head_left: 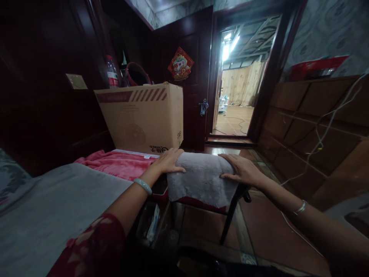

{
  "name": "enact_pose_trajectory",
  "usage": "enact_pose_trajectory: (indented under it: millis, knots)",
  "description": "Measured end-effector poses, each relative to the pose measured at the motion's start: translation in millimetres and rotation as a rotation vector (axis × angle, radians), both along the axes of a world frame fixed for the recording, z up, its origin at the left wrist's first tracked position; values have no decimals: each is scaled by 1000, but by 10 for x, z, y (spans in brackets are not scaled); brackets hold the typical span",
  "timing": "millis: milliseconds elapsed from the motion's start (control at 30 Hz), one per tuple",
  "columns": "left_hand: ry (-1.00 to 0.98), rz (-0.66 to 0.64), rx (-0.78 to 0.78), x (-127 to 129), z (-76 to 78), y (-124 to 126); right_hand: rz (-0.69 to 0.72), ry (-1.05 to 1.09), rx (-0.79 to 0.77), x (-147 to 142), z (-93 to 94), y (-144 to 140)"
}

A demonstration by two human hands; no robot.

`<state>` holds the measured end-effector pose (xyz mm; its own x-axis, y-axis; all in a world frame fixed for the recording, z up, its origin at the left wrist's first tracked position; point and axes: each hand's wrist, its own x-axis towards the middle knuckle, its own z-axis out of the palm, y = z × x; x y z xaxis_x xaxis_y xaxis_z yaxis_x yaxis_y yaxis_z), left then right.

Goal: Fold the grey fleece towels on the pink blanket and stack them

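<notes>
A grey fluffy cloth (201, 177) is draped over the seat of a small stool with a red seat and black legs (230, 215). My left hand (168, 161) lies flat on the cloth's far left corner, fingers spread; a pale green bangle sits on that wrist. My right hand (242, 169) rests flat on the cloth's right edge, fingers together and pointing left; a silver bracelet is on that wrist. Neither hand grips anything.
A bed with a grey cover (57, 207) and a pink blanket (121, 161) lies at my left. A large cardboard box (144, 119) stands behind it. An open doorway (236, 96) is ahead. Wooden drawers (317, 127) with a white cable line the right wall.
</notes>
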<state>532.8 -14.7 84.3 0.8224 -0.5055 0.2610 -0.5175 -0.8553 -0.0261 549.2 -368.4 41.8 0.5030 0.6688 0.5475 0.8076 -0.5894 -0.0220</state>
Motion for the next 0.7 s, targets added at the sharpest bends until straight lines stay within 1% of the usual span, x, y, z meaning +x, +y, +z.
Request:
enact_pose_trajectory:
  millis: [100, 233, 300, 400, 467, 533, 600, 700]
  knots:
    - [31, -8, -8, 41, -13, 18, -16, 11, -13, -3, 11, -6]
    - [70, 12, 17, 10, 57, -6, -75, 4, -93, -107, 151, 44]
    - [9, -9, 24, -45, 101, -86, -108, -44, -87, -180, 244, 120]
    - [-131, -109, 20, -117, 118, -281, -120, -94, -57, -241, 317, 283]
    - [-151, -122, 33, -131, 80, -405, -135, -84, -94, -230, 294, 380]
    - [-139, -55, 49, -117, 18, -484, -172, -59, -153, -197, 227, 436]
    - [-141, 10, 60, -91, -38, -514, -209, -51, -185, -164, 151, 447]
    - [-135, 0, 81, -56, -57, -500, -213, -78, -173, -133, 80, 420]
